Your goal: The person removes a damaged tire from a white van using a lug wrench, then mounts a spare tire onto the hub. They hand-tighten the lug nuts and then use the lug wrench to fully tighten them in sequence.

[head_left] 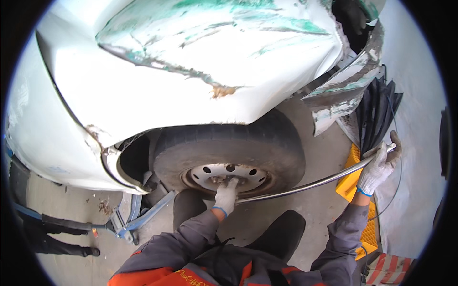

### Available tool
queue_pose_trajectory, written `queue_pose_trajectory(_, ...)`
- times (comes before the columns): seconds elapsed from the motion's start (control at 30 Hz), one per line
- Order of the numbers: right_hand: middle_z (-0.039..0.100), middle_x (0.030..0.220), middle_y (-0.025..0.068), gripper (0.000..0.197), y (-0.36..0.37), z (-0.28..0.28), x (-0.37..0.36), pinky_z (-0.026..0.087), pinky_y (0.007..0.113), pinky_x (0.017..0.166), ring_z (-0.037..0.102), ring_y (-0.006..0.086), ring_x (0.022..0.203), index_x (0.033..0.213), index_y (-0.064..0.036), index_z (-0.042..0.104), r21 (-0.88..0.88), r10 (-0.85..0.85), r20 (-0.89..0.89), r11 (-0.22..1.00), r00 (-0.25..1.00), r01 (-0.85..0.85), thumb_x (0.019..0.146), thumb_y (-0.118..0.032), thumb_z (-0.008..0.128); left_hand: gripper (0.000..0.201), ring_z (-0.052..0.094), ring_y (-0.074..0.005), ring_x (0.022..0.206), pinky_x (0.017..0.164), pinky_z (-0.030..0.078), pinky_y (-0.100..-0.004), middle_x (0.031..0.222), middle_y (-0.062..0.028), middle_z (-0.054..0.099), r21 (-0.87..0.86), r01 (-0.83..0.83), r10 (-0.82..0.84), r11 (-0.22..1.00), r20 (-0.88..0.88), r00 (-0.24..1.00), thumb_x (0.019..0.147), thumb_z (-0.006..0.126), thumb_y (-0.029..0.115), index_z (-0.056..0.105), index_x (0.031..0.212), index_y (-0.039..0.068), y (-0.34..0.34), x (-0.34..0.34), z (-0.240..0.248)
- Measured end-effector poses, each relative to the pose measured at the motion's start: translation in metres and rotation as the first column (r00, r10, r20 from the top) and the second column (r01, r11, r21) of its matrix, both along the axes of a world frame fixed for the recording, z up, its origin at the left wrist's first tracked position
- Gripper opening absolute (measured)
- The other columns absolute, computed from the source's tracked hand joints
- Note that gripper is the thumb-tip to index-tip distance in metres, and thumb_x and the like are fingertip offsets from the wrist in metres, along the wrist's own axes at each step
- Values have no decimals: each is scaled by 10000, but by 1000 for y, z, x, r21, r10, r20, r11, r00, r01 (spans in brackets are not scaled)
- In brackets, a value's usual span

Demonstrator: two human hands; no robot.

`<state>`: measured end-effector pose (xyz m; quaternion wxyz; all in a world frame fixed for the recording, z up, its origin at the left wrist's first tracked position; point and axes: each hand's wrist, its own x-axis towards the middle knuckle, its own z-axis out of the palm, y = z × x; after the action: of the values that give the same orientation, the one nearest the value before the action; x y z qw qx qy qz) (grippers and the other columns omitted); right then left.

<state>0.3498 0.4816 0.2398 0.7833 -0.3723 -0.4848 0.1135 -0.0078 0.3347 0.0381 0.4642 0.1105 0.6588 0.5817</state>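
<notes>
A white vehicle with a crumpled, scraped fender stands over a black tyre on a pale steel wheel. My left hand, in a white work glove, presses against the wheel hub where a long metal bar meets the wheel nuts. My right hand, also gloved, grips the far end of that bar, out to the right of the tyre. The bar runs from hub to right hand. My knees are under the bar.
A blue jack sits under the body at the left of the wheel. Torn bumper pieces hang at the right, over a yellow ramp block. Another person's dark shoes stand at the lower left on the concrete floor.
</notes>
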Motion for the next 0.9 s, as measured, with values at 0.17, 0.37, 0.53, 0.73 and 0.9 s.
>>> queue_pose_trajectory(0.17, 630, 1061, 119, 399, -36, 60, -70, 463, 230, 500, 540, 90, 565, 1347, -2, 504, 42, 102, 114, 993, 988, -107, 960, -45, 586, 360, 519, -123, 554, 500, 428, -309, 688, -16, 559, -98, -53, 51, 994, -18, 999, 920, 706, 367, 577, 945, 31, -8, -17, -7)
queue_pose_trajectory(0.37, 618, 936, 115, 338, 0, -151, 96, 469, 262, 492, 572, 134, 545, 1290, -13, 508, -326, -291, 279, 868, 915, 375, 972, -102, 576, 430, 602, -173, 561, 539, 482, -345, 730, -86, 625, -141, 85, -116, 986, -230, 966, 933, 671, 397, 628, 1055, -12, -1, 3, 17)
queue_pose_trajectory(0.53, 587, 848, 58, 286, -4, -86, 76, 416, 255, 476, 501, 87, 525, 1270, -17, 537, -273, -67, 110, 957, 992, 95, 1005, -124, 556, 374, 602, -173, 540, 501, 493, -352, 658, -68, 591, -159, 69, -91, 985, -137, 986, 947, 662, 368, 619, 1027, 5, -34, 15, 7)
queue_pose_trajectory(0.73, 620, 1056, 94, 375, -53, -22, -14, 469, 238, 557, 546, 87, 630, 1342, 12, 508, -190, 77, 62, 980, 995, -64, 983, -72, 574, 263, 500, -126, 509, 468, 424, -298, 656, -9, 537, -109, -2, 8, 994, 59, 998, 935, 702, 298, 590, 988, 66, -52, -21, -20)
queue_pose_trajectory(0.9, 541, 1388, 159, 447, -91, 41, -94, 527, 248, 599, 595, 109, 739, 1402, 30, 444, 14, 189, 221, 980, 957, -197, 973, -42, 547, 203, 443, -96, 536, 468, 352, -278, 673, 30, 501, -50, 60, -50, 997, 185, 981, 937, 693, 307, 583, 963, 138, -43, -66, -30)
